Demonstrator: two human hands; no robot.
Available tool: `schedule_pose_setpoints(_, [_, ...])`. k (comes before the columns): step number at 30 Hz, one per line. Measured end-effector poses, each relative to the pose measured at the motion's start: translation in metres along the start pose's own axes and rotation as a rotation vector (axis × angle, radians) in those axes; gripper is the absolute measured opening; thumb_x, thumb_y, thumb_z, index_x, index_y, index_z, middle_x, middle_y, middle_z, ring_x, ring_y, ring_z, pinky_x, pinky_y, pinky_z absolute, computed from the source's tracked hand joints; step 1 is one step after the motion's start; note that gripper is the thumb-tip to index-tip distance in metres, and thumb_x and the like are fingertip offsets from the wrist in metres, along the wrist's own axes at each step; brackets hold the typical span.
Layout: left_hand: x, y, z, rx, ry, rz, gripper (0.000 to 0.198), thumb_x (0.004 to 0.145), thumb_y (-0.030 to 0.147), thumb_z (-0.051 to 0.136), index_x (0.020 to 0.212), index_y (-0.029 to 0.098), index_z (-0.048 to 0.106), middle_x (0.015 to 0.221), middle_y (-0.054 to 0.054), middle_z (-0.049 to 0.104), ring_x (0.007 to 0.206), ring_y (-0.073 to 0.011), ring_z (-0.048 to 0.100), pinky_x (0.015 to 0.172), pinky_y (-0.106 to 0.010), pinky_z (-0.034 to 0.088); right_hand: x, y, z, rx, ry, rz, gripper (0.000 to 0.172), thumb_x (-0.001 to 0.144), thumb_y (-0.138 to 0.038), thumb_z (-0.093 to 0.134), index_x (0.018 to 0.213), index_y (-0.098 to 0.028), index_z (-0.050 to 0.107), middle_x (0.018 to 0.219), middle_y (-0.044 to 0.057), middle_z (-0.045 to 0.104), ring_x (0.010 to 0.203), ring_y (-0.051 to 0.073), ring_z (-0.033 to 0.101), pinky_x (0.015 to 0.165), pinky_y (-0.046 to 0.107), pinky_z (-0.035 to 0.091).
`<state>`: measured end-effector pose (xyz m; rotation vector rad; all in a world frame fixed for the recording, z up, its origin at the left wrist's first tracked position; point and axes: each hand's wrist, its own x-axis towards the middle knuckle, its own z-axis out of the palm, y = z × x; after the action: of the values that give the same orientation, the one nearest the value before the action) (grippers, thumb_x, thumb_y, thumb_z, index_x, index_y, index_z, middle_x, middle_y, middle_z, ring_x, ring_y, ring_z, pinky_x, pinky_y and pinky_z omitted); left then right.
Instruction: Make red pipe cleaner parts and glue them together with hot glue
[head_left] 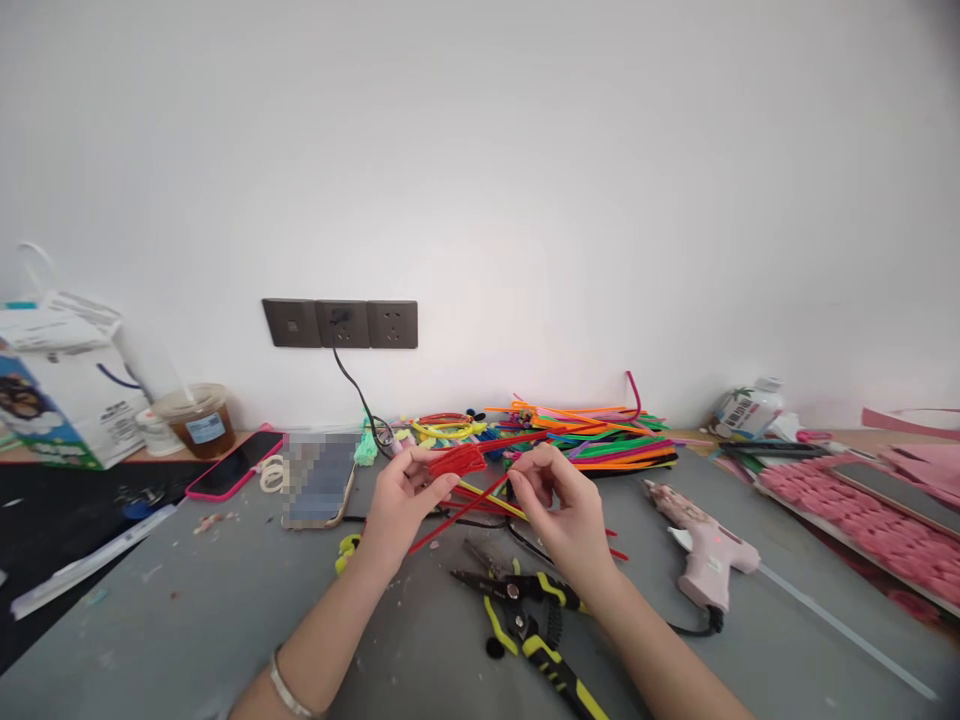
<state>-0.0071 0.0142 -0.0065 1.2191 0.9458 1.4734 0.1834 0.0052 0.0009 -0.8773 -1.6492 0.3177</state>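
Observation:
My left hand pinches a folded bundle of red pipe cleaner above the grey table. My right hand grips a straight end of the same red pipe cleaner close to the bundle, fingers closed. The free red end slants down toward the table between my hands. Black and yellow pliers lie just below my hands. More red pipe cleaners lie on the table under them.
A heap of coloured pipe cleaners lies behind my hands. A pink glue gun stands right, with pink foam sheets beyond. Left are a pink phone, a second phone, a lidded cup and a box.

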Motion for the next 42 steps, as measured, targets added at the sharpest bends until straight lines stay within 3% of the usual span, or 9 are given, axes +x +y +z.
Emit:
schedule_pose_setpoints(5, [-0.003,-0.003,0.003,0.029,-0.036,0.106,0.026,0.069,0.028,0.082,0.085,0.018,0.065,0.093,-0.007,0.073,0.092,-0.0211,0.072,0.074,-0.03,0.061,0.002,-0.009,0.007,0.117,-0.069,0.125,0.013,0.089,-0.026,0.06,0.078,-0.02,0.06,0.064,-0.003,0.044,0.054,0.011,0.038,0.048,0.023,0.032])
schedule_pose_setpoints(9, [-0.006,-0.002,0.004,0.067,-0.033,0.193,0.022,0.073,0.027,0.079,0.084,0.018,0.063,0.1,-0.008,0.072,0.094,-0.0215,0.072,0.074,-0.03,0.062,0.0,-0.009,0.012,0.282,-0.043,0.291,0.018,0.087,-0.036,0.064,0.081,-0.02,0.059,0.065,-0.002,0.048,0.055,0.012,0.041,0.049,0.023,0.034])
schedule_pose_setpoints(14, [-0.008,-0.002,0.004,0.121,0.011,0.267,0.021,0.075,0.027,0.078,0.085,0.018,0.062,0.101,-0.009,0.072,0.094,-0.0224,0.073,0.073,-0.03,0.062,0.001,-0.004,0.012,0.386,-0.025,0.391,0.032,0.081,-0.05,0.071,0.082,-0.02,0.06,0.067,0.0,0.052,0.058,0.014,0.045,0.05,0.024,0.038])
schedule_pose_setpoints(19, [-0.011,0.0,0.004,0.149,0.017,0.254,0.02,0.078,0.031,0.076,0.087,0.019,0.063,0.105,-0.01,0.072,0.103,-0.0242,0.071,0.077,-0.031,0.062,0.005,-0.003,0.009,0.423,-0.03,0.434,0.035,0.079,-0.053,0.072,0.08,-0.02,0.062,0.071,0.002,0.057,0.063,0.015,0.048,0.054,0.025,0.041])
schedule_pose_setpoints(26, [-0.013,0.0,0.006,0.193,0.006,0.272,0.018,0.079,0.029,0.076,0.088,0.02,0.062,0.106,-0.009,0.071,0.105,-0.0229,0.069,0.078,-0.028,0.062,0.007,-0.003,0.003,0.399,0.065,0.466,0.035,0.086,-0.053,0.065,0.075,-0.02,0.058,0.063,-0.003,0.044,0.056,0.012,0.036,0.051,0.024,0.033])
schedule_pose_setpoints(35, [-0.013,-0.002,0.005,0.173,0.007,0.316,0.017,0.081,0.027,0.074,0.088,0.021,0.06,0.108,-0.008,0.07,0.104,-0.0213,0.07,0.079,-0.028,0.061,0.004,-0.012,0.01,0.551,-0.237,0.52,0.035,0.079,-0.053,0.07,0.08,-0.019,0.06,0.068,-0.002,0.049,0.057,0.011,0.039,0.051,0.023,0.033])
schedule_pose_setpoints(42, [-0.015,0.001,0.008,0.227,0.022,0.315,0.018,0.079,0.03,0.074,0.084,0.02,0.059,0.106,-0.009,0.071,0.102,-0.0233,0.07,0.078,-0.031,0.061,0.004,-0.013,0.011,0.554,-0.174,0.564,0.037,0.077,-0.053,0.072,0.074,-0.019,0.059,0.064,-0.002,0.048,0.056,0.01,0.036,0.049,0.023,0.032])
